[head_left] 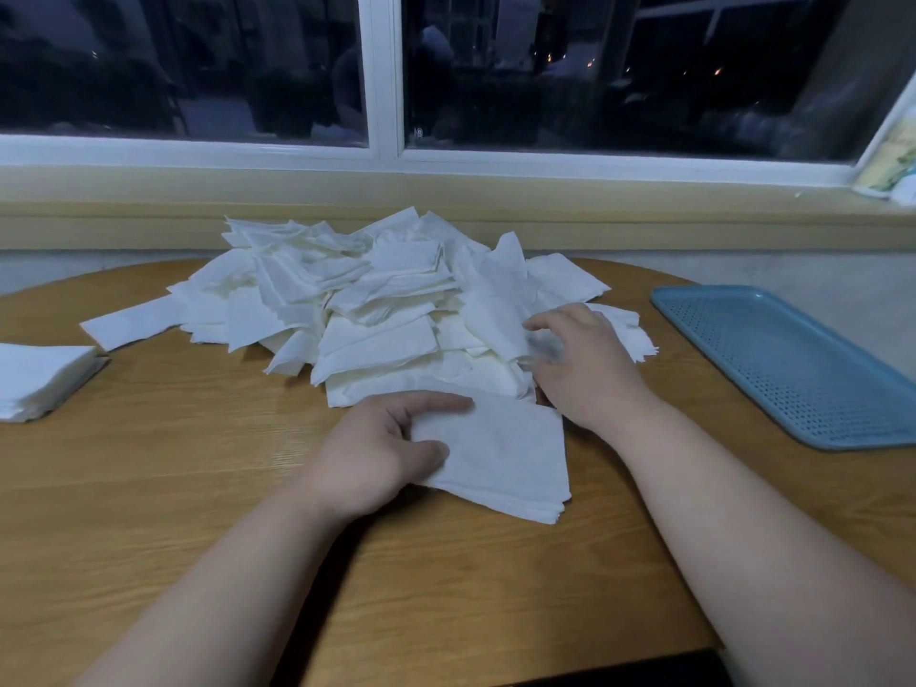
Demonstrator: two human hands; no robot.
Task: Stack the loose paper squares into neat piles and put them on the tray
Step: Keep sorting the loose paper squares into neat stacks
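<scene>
**Left hand pins a small stack, right hand reaches into the heap**

The left hand lies low over the wooden surface, with the forearm coming in from the near left. Its thumb presses on top of a small stack of white paper squares and its forefinger stretches along the stack's far edge, so the fingers grasp the stack by its left side. The stack lies flat on the surface just in front of the person. It sits turned like a diamond, with one corner pointing to the near right and its edges running on the diagonal. It looks about square, so no long axis can be told.

The right hand reaches forward past the stack, palm down, with the wrist low. Its curved fingers are spread over the right flank of the heap of loose paper squares. Blur covers the fingertips, so it cannot be told whether they grasp a sheet or only rest on the paper.

The heap fills the far middle of the surface, with sheets lying at every angle and one sheet standing up just beyond the right hand. A squared-up pile sits at the left edge of the view, well apart from the heap. The blue perforated tray lies to the right of the right hand, apart from the paper. Its long axis runs from far left to near right. Beyond the surface are a pale sill and a dark window.
</scene>
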